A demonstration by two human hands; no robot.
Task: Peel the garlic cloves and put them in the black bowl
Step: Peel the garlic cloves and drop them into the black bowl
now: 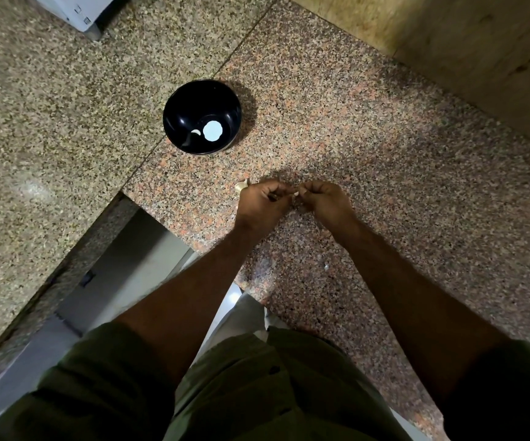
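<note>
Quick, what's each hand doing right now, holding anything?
Left hand: fingers curled, pinching the garlic clove held between both hands.
Right hand: fingers curled, pinching the same clove from the other side.

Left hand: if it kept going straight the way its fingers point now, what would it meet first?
The left hand points toward the right hand, so it would probably meet the garlic clove pinched between them, then that hand.

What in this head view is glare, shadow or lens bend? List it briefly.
Head view: a round white glare spot sits inside the black bowl, whose shadow falls to its right; a dim shadow lies on the granite counter around both hands; straight counter edges bow from the wide-angle lens; corners look softer.
</note>
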